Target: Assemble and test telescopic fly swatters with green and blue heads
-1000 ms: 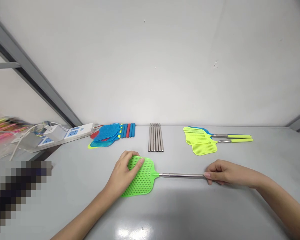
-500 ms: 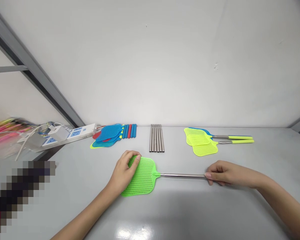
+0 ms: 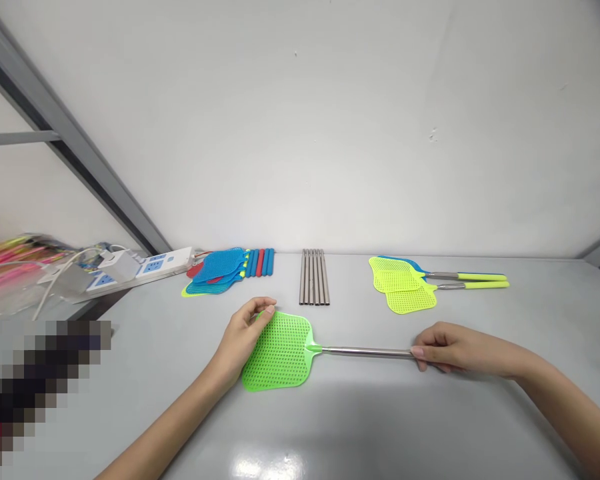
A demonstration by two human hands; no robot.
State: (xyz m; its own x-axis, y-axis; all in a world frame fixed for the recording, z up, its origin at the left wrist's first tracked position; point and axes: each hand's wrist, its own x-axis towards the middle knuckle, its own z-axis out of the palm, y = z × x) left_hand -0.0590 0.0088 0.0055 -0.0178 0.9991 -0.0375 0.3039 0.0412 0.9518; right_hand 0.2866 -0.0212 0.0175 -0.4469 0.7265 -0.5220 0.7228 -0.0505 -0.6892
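A green fly swatter lies across the middle of the grey table, its perforated head to the left and its metal rod pointing right. My right hand pinches the rod's right end between thumb and fingers; that end is hidden in the hand. At the upper left edge of the green head rests my left hand, fingers loosely bent and thumb along the rim, not clamped on the mesh. Part of the head's left edge is hidden by this hand.
Blue, red and yellow swatter heads are stacked at the back left, beside blue and red grip sleeves. Several metal rods lie behind the green head. Swatters with yellow grips lie back right. A power strip sits far left.
My left hand has slid slightly left and its thumb has come off the green mesh to the rim, uncovering more of the head. My right hand keeps its hold on the rod.
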